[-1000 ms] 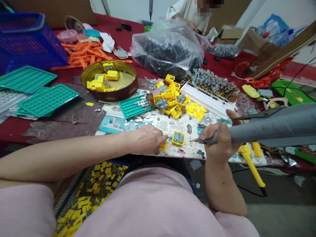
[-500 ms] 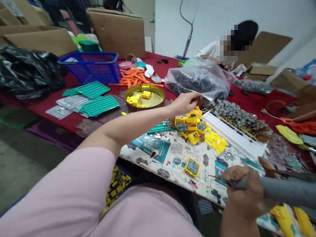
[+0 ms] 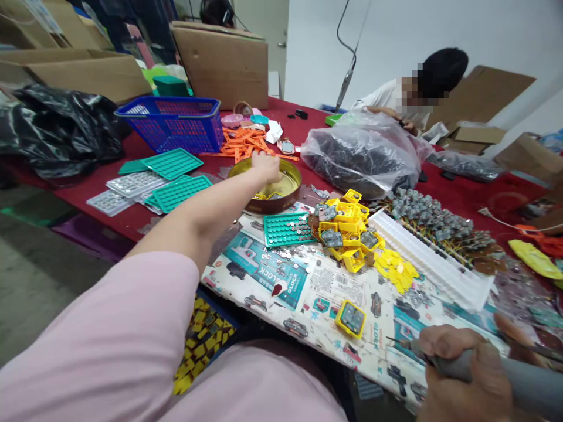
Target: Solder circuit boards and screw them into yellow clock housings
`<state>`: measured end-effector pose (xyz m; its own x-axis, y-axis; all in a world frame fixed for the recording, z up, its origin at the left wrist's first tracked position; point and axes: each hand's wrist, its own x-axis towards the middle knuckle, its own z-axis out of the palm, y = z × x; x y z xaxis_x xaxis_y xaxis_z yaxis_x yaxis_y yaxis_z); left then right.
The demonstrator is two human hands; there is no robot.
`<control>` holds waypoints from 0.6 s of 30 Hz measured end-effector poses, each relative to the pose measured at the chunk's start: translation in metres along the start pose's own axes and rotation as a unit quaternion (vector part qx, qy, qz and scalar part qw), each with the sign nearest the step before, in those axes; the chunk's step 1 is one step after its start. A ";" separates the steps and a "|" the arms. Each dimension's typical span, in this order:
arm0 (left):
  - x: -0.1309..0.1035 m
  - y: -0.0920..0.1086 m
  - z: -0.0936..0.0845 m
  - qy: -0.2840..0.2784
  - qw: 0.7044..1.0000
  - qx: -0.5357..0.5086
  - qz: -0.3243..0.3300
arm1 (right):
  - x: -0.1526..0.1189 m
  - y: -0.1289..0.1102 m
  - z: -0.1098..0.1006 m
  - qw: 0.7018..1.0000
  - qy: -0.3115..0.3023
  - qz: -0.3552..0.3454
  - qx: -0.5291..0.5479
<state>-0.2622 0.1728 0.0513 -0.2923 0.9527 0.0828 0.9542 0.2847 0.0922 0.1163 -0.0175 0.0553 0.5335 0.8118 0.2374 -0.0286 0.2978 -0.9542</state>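
My left hand reaches over the round gold tin, its fingers bent and partly blurred; whatever they hold is hidden. Yellow square pieces lie inside the tin, below the hand. At the lower right my right hand grips a grey cylindrical tool whose thin tip points left. Left of that tip, a yellow square case with a grey part inside rests on the printed board. A heap of yellow cases stands at the board's far side, beside flat yellow pieces.
Round metal discs sit on a green tray. Further back are a blue basket, orange parts and a clear bag of dark items. A white rack lies right. Across the table sits a person.
My left hand has moved left, from above the yellow heap to the gold tin. My right hand still holds the tool, now lower and further right in view. The camera view has shifted slightly.
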 end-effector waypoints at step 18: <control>-0.153 0.011 0.010 0.233 0.883 -0.209 0.350 | -0.005 0.010 -0.008 0.996 -0.058 -0.037 0.058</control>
<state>-0.2059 0.0310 0.0294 0.2731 0.7051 0.6543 0.8328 -0.5138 0.2061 0.1202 -0.0224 0.0434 0.4374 0.8361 0.3311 -0.0950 0.4091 -0.9075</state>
